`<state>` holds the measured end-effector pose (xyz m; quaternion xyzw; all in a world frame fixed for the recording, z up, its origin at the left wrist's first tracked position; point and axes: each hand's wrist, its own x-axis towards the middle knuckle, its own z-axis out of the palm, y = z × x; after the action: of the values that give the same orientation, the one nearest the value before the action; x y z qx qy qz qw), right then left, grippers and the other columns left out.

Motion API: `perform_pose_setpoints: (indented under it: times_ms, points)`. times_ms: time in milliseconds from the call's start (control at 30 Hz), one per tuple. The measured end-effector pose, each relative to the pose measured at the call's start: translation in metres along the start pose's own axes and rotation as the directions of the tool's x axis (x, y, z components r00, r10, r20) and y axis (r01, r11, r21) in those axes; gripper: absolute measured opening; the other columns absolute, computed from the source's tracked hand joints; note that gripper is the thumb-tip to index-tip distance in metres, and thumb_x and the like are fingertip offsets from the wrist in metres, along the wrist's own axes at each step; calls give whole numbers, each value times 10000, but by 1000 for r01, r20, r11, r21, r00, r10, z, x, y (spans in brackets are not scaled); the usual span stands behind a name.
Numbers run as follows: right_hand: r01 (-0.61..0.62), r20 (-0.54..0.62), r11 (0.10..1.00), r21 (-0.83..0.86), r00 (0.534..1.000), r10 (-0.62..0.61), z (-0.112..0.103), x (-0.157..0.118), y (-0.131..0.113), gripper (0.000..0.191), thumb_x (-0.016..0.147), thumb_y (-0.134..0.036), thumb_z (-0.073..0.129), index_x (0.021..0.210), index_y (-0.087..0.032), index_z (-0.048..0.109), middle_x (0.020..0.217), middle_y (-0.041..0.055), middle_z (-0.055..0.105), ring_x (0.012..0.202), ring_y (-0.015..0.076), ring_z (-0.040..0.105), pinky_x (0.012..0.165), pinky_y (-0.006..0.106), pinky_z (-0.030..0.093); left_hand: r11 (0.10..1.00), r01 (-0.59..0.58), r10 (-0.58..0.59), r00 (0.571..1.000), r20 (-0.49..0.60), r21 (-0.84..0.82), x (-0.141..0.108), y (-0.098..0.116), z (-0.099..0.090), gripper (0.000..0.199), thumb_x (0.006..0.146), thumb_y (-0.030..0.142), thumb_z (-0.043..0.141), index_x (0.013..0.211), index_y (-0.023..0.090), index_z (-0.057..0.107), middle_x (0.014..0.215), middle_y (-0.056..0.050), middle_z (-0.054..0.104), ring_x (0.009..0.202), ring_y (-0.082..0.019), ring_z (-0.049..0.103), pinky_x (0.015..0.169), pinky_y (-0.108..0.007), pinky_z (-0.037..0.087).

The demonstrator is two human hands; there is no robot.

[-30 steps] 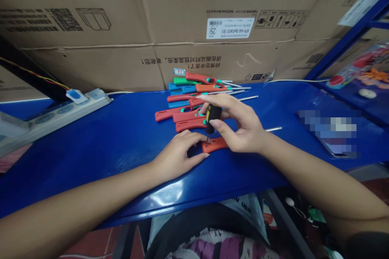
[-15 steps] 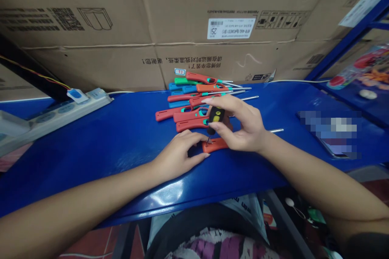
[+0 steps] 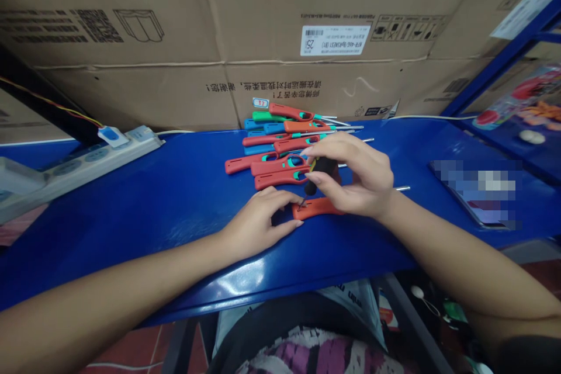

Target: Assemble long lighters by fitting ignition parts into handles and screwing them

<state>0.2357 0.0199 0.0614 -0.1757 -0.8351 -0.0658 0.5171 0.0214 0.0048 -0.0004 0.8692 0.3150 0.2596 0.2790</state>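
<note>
An orange long-nosed lighter (image 3: 319, 206) lies on the blue table, its metal tube pointing right from behind my right hand. My left hand (image 3: 262, 219) rests on the table and pinches the handle's left end between thumb and fingers. In my right hand (image 3: 362, 178) is a screwdriver (image 3: 322, 172) with a black and yellow handle, tilted, its tip at the left end of the orange handle. Just beyond, a red lighter (image 3: 278, 179) lies nearest of a pile of several red, blue, green and orange lighters. My right fingers partly hide the screwdriver.
A large cardboard box (image 3: 166, 93) stands behind the blue table (image 3: 175, 198). At the left lies a white power strip (image 3: 94, 158) with a plug and wires. A phone (image 3: 475, 193), partly pixelated, lies at the right, near a blue metal post (image 3: 486, 61).
My right hand has turned and shifted slightly right, leaning the screwdriver handle over to the right. Its tip stays at the lighter's left end. My left hand holds its place.
</note>
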Motion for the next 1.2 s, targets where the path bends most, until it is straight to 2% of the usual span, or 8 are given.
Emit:
perform_pose_setpoints:
  times_ms: [167, 267, 567, 700, 800, 900, 1067, 1200]
  points:
    - [-89, 98, 988, 122, 992, 77, -3, 1, -2, 410, 972, -191, 490, 1372, -165, 575, 1145, 110, 726, 1020, 222, 704, 903, 397, 593, 1000, 8, -8, 1000, 4, -8, 0, 0, 0, 245, 908, 277, 705, 1140, 222, 653, 1099, -34, 719, 944, -207, 609, 877, -364, 497]
    - [-145, 146, 977, 154, 982, 122, -3, 1, -2, 396, 987, -203, 474, 1369, -182, 575, 1212, 107, 710, 1053, 219, 701, 920, 388, 590, 1000, 14, -14, 1000, 10, -6, 0, 0, -1, 234, 907, 274, 707, 1131, 225, 656, 1091, -28, 721, 933, -203, 608, 872, -359, 494]
    - [59, 44, 998, 2, 997, -59, -2, -2, -2, 468, 911, -364, 693, 1352, -234, 604, 1002, 57, 725, 834, 189, 673, 745, 327, 603, 999, -20, 21, 999, -30, 30, -2, -2, 1, 234, 906, 290, 708, 1125, 227, 654, 1051, -38, 714, 926, -209, 632, 859, -357, 507]
    - [-19, 116, 993, 119, 993, 6, -2, 1, -6, 425, 1005, -211, 444, 1417, -179, 541, 1176, 110, 704, 1025, 218, 674, 872, 397, 587, 1000, -12, 12, 1000, -21, 25, -1, 0, 0, 230, 902, 283, 713, 1114, 215, 656, 1022, -32, 711, 893, -199, 620, 845, -349, 504]
    - [-55, 48, 994, 98, 998, 50, -2, 3, -5, 336, 953, -204, 570, 1278, -191, 653, 1004, 73, 720, 873, 188, 679, 786, 350, 594, 1000, -10, 11, 1000, -26, 18, -1, 0, 0, 239, 896, 270, 721, 1118, 212, 654, 1029, -26, 715, 886, -189, 614, 838, -337, 500]
    - [-4, -41, 1000, -2, 999, 4, -2, 3, -1, 305, 874, -246, 716, 1175, -201, 708, 880, 46, 693, 744, 162, 643, 681, 302, 584, 1000, -10, 10, 1000, -21, 8, -1, 0, 0, 256, 895, 266, 725, 1135, 220, 650, 1054, -18, 722, 899, -185, 611, 851, -336, 494]
    - [-118, 109, 986, 119, 988, 105, -2, 3, -1, 392, 986, -176, 463, 1354, -168, 600, 1152, 110, 711, 1072, 216, 667, 893, 382, 580, 1000, 3, -3, 1000, 2, -7, -2, 0, -1, 240, 906, 274, 712, 1132, 221, 655, 1084, -23, 721, 917, -193, 608, 862, -344, 491]
    - [-52, 18, 997, 55, 999, 51, -3, 1, 0, 302, 924, -263, 657, 1217, -190, 677, 926, 55, 722, 796, 164, 667, 694, 293, 582, 1000, -12, 12, 1000, -14, 2, -1, 0, 0, 247, 901, 275, 722, 1130, 216, 652, 1057, -17, 721, 898, -183, 611, 848, -329, 486]
